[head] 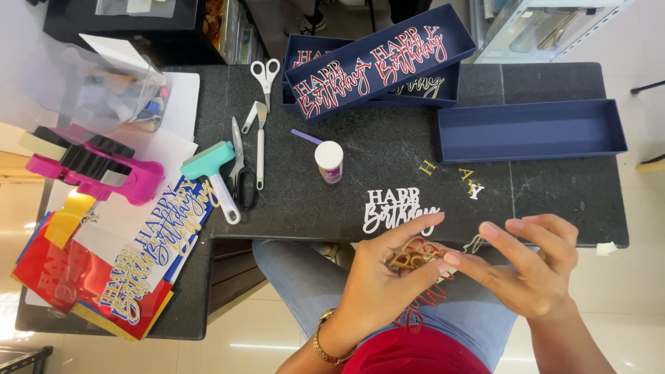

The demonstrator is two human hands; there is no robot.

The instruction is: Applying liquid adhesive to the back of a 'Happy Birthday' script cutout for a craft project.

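L hand (377, 284) pinches gold cutout (409, 260), its long axis roughly left-right; R hand (533, 266) fingers open, w/ tips touching it, over red cutout (419, 308).

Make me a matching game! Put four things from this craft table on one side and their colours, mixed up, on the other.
Things:
1. Scissors
2. Roller tool
3. Empty box
4. Tape holder

Colours:
A. Pink
B. Navy blue
C. White handles
D. Teal head

Pairs: 1-C, 2-D, 3-B, 4-A
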